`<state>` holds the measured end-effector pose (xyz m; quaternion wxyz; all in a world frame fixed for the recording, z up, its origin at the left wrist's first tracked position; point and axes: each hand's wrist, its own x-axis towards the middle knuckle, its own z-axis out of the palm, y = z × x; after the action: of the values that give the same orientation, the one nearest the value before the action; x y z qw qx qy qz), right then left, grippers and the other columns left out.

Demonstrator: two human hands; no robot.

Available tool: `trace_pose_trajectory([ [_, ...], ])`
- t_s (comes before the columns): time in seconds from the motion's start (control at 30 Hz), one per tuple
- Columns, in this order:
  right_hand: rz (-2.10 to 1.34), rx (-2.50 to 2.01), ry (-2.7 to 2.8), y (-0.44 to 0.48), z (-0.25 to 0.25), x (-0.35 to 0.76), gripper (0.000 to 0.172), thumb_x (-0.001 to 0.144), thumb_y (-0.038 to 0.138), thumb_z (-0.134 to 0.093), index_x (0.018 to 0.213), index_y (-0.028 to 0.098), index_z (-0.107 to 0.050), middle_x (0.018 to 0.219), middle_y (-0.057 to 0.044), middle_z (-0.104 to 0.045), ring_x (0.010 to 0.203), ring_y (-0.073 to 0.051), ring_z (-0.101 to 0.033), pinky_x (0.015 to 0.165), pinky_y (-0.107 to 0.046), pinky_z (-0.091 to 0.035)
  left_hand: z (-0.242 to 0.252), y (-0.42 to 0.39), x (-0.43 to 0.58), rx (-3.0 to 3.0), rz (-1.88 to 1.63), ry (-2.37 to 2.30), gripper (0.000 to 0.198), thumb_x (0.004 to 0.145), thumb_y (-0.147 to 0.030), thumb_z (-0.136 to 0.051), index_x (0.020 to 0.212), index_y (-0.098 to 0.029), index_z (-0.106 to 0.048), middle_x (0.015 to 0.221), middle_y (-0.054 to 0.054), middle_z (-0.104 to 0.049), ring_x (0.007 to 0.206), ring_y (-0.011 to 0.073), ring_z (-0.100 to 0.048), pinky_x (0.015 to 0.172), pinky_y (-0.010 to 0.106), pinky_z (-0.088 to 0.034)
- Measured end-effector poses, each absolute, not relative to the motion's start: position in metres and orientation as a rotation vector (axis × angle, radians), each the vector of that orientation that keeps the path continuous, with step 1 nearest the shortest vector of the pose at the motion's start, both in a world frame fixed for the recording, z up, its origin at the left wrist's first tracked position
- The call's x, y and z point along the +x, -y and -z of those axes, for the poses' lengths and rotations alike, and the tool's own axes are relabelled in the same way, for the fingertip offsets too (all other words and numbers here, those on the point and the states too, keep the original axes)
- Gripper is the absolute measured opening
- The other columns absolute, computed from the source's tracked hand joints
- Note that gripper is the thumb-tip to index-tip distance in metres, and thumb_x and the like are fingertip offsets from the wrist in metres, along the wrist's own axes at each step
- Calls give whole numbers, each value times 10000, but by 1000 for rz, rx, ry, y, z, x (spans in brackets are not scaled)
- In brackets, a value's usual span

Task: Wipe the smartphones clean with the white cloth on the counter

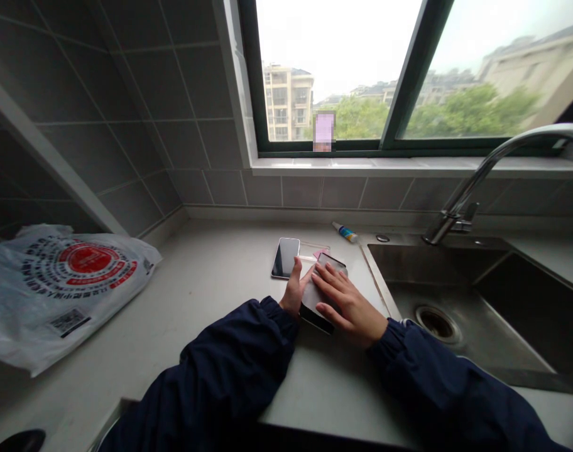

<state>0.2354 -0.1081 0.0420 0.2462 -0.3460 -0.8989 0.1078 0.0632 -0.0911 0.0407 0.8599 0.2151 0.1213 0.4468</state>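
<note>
A dark phone-sized object (317, 317) with a grey upper face is tilted above the white counter. My left hand (294, 290) holds it by its left side, thumb pointing up. Across its upper face lies my right hand (350, 302), fingers stretched out. A phone (286, 258) with a dark screen lies flat just beyond my left hand. Beside that phone, a clear, thin-edged item and a small pink piece (320, 253) are partly hidden behind the held object.
A white plastic bag (86, 276) with red and black print rests at the left. Near the back wall lies a small blue and white tube (345, 232). The steel sink (399, 270) and curved faucet (457, 194) stand at the right.
</note>
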Motion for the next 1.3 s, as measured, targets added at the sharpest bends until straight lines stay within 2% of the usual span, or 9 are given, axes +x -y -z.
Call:
trace_pose_trajectory([
  [0.2,-388,-754,2554,116,-53,232,647,1034,490,-501,1603,208,-378,1662,-152,-325,1571,-368,-211,1228,-668,-245,-42,87,59,416,-901,-284,1017,903,-850,-225,1495,-68,-496,1275,248,-677,1251,392,-626,1151,542,-382],
  [0.33,-412,-652,2575,121,-56,231,652,1015,481,-551,1588,205,-409,1639,-150,-383,1559,-367,-257,1230,-659,-259,-47,87,57,394,-922,-309,1086,877,-880,-169,1486,-43,-499,1252,271,-681,1189,399,-656,1103,550,-424],
  [0.53,-413,-581,2527,124,-59,231,553,1006,427,-587,1522,241,-516,1567,-129,-505,1521,-335,-371,1232,-630,-294,-46,86,54,425,-972,-321,1037,892,-859,-216,1504,-66,-487,1272,268,-679,1145,393,-678,1064,545,-455],
  [0.67,-395,-544,2490,123,-63,233,453,1013,387,-580,1444,247,-606,1507,-118,-579,1475,-318,-456,1221,-614,-333,-43,85,53,455,-979,-319,1020,895,-843,-291,1486,-37,-495,1249,267,-690,1146,384,-680,1082,520,-449],
  [0.8,-389,-532,2464,119,-63,237,428,1019,376,-571,1422,241,-626,1476,-114,-612,1440,-308,-507,1218,-598,-352,-44,86,54,440,-938,-280,996,900,-828,-304,1470,-38,-513,1220,253,-703,1169,385,-671,1090,526,-450],
  [1.0,-352,-703,2353,108,-56,241,417,1070,401,-457,1419,255,-631,1488,-103,-601,1454,-303,-491,1212,-616,-357,-50,88,56,424,-950,-241,939,932,-781,-317,1506,-57,-482,1226,223,-705,1232,380,-639,1132,514,-415],
  [1.13,-304,-853,2293,102,-53,244,438,1078,442,-416,1411,267,-640,1497,-98,-593,1460,-316,-481,1203,-638,-362,-56,91,58,382,-921,-313,923,959,-766,-219,1553,-91,-429,1249,202,-701,1242,382,-634,1138,522,-402],
  [1.3,-189,-983,2241,97,-46,246,501,1075,482,-395,1448,224,-608,1553,-123,-529,1515,-338,-389,1215,-649,-328,-60,94,61,342,-901,-282,876,986,-720,-204,1573,-98,-390,1345,211,-656,1296,360,-605,1169,491,-366],
])
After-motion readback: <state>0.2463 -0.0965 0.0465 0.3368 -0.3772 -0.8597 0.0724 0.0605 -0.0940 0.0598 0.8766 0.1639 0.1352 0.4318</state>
